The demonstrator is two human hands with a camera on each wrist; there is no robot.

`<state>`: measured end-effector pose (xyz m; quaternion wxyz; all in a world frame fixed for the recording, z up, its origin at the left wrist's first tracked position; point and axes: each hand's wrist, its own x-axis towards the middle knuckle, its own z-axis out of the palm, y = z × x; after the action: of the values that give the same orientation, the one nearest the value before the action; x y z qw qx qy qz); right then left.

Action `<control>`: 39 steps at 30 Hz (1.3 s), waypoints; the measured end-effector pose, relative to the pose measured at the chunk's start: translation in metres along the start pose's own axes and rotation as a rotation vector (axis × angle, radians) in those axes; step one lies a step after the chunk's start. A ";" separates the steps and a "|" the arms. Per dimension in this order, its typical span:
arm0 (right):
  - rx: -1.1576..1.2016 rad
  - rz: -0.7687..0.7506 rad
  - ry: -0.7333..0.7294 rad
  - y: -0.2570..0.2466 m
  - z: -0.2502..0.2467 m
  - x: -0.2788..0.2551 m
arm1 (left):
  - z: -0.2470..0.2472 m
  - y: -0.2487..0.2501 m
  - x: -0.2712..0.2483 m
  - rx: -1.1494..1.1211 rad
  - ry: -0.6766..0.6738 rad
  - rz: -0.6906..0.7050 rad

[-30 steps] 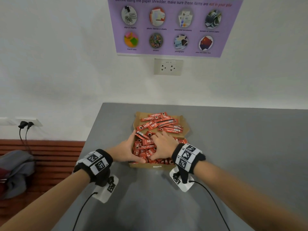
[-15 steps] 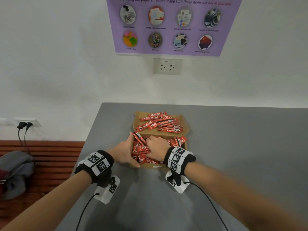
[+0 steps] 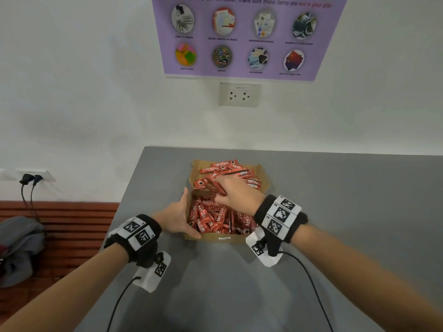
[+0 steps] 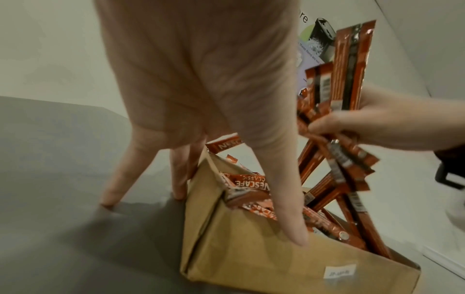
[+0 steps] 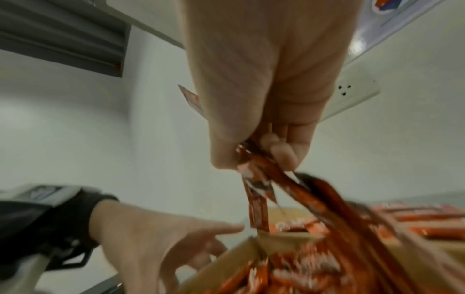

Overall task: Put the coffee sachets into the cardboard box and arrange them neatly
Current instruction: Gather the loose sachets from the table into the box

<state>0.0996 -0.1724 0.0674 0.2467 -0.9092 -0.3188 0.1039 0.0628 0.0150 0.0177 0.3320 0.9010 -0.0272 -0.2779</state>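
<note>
Overhead, purple poster (image 3: 249,37), wall socket (image 3: 239,94), grey bag (image 3: 20,245) leftward.

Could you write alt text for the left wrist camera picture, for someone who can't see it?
A left hand steadies the corner of an open cardboard box full of red coffee sachets, while the right hand lifts a fanned bunch of sachets above it.

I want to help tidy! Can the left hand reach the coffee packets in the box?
Probably yes. The left hand rests on the box's near corner, open top, packets right beside its thumb.
</note>
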 end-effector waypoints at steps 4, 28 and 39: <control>0.113 0.028 0.063 -0.003 -0.029 0.011 | 0.000 -0.002 0.001 -0.016 -0.008 -0.009; -0.249 0.203 -0.245 0.035 0.010 0.088 | -0.002 -0.008 0.006 -0.095 -0.066 0.117; -0.145 0.155 -0.115 0.038 -0.001 0.063 | 0.002 -0.011 0.009 -0.026 -0.014 0.088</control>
<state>0.1693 -0.1590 0.0466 0.1529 -0.9392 -0.2677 0.1512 0.0684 0.0205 0.0054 0.3554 0.8925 -0.0656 -0.2697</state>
